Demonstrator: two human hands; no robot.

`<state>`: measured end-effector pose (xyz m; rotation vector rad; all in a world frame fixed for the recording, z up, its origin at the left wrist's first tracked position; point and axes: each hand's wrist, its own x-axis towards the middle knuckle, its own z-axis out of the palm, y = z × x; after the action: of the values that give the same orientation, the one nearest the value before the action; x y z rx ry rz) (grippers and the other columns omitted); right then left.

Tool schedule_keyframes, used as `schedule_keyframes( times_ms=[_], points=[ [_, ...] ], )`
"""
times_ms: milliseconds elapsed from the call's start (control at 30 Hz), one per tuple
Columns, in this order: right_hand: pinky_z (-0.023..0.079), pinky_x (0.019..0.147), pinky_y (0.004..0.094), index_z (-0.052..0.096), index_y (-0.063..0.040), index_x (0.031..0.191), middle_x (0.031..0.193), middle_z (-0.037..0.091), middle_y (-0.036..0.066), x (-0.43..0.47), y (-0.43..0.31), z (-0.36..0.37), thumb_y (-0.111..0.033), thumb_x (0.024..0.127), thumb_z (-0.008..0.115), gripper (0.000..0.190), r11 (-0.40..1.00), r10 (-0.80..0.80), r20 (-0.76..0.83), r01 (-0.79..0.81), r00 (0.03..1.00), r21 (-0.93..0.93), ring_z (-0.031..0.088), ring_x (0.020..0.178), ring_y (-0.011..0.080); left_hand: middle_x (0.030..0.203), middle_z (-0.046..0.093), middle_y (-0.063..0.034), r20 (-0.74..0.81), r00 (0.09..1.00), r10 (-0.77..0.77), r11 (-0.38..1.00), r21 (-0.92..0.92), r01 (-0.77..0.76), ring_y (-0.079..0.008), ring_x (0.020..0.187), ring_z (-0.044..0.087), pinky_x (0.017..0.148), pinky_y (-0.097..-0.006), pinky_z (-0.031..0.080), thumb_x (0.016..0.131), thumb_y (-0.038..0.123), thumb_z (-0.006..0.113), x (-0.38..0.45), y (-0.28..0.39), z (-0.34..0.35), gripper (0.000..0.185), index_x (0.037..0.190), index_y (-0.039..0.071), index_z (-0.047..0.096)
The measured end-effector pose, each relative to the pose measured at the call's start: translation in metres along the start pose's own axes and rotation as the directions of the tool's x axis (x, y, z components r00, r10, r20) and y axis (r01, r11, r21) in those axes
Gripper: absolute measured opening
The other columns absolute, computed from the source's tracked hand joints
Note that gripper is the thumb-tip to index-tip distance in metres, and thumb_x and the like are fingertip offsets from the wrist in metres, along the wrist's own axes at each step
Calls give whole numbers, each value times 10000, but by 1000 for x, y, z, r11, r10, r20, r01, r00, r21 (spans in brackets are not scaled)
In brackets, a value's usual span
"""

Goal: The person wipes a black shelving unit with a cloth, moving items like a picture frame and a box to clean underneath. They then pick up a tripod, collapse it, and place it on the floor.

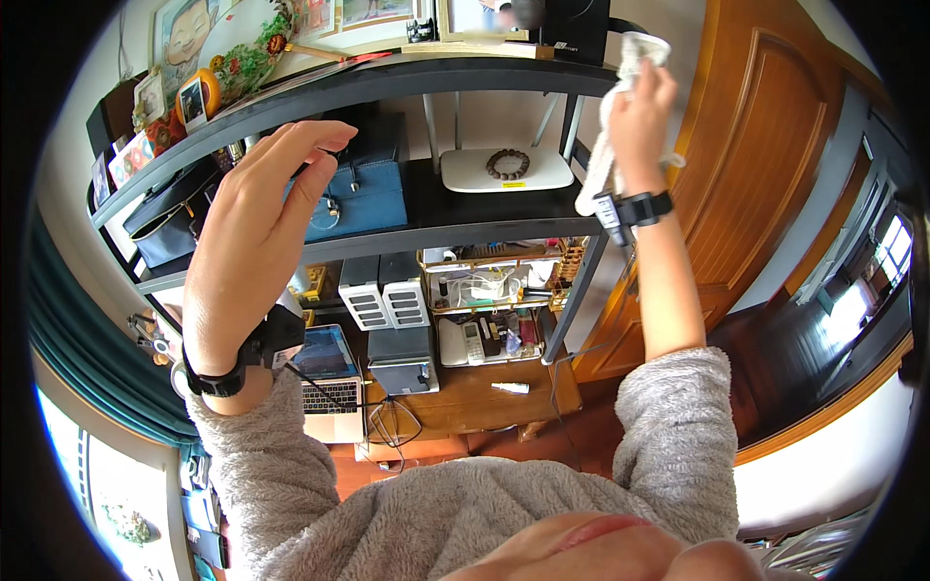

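Observation:
My right hand (643,120) grips a white cloth (601,171), raised at the right end of the top shelf (436,75); part of the cloth hangs below the hand. My left hand (251,210) is raised at the left with its fingers bent and nothing seen between them. Behind it, on the middle shelf, stands a blue case (370,196), partly hidden by the hand. To the right of the case, a brown bead bracelet (508,165) lies on a white router-like device (458,171). A black speaker (575,33) stands on the top shelf near my right hand.
Picture frames (378,13), a flower wreath (251,62) and a small photo in an orange holder (195,102) crowd the top shelf. Below are a laptop (330,407), storage boxes (378,298) and a tray with a remote control (473,341). A wooden door (770,145) is at the right.

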<state>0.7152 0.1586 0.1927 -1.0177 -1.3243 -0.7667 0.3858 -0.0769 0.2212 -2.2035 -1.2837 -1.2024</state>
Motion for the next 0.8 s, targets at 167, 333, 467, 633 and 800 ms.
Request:
schedule_keyframes(
  times_ms=[167, 333, 467, 633, 800],
  points=[
    [485, 1004, 424, 456, -34, 1405, 1369, 448, 209, -38, -48, 31, -17, 821, 632, 610, 914, -330, 104, 290, 938, 282, 540, 1203, 394, 1067, 676, -150, -7, 996, -91, 989, -116, 90, -289, 983, 654, 872, -342, 499, 981, 108, 544, -12, -8, 10, 244, 1189, 12, 629],
    [443, 1036, 400, 597, -87, 1327, 1304, 559, 136, -27, -16, -15, 76, 812, 556, 543, 908, -407, 282, 352, 869, 225, 560, 1210, 340, 1069, 685, -163, -49, 987, -156, 986, -60, 153, -306, 1019, 659, 890, -349, 496, 967, 76, 553, -53, -21, 4, 220, 1151, -10, 635],
    [429, 1040, 345, 643, -62, 1266, 1298, 600, 114, -19, 44, -66, 20, 889, 531, 402, 967, -69, 245, 4, 967, 254, 565, 1230, 303, 1085, 700, -139, -31, 956, -292, 952, -104, 287, -238, 1024, 672, 896, -321, 504, 971, 34, 546, -94, -34, -11, 221, 1153, -11, 663],
    [527, 786, 285, 614, 3, 1227, 1033, 685, 70, 13, 92, -66, -134, 985, 538, 288, 452, 472, 310, -528, 826, 719, 657, 870, 138, 1099, 692, -114, -20, 891, -454, 876, -192, 442, -180, 1031, 649, 913, -300, 497, 1021, 59, 496, -125, -51, -7, 223, 1163, -11, 653],
    [544, 712, 277, 598, 12, 1207, 970, 692, 48, 57, 106, -24, -131, 963, 568, 284, 320, 246, 616, -663, 748, 677, 661, 802, 131, 1049, 688, -116, 5, 888, -461, 855, -267, 445, -184, 993, 651, 902, -309, 492, 983, 61, 515, -132, -59, 3, 209, 1109, -17, 661]
  ],
)
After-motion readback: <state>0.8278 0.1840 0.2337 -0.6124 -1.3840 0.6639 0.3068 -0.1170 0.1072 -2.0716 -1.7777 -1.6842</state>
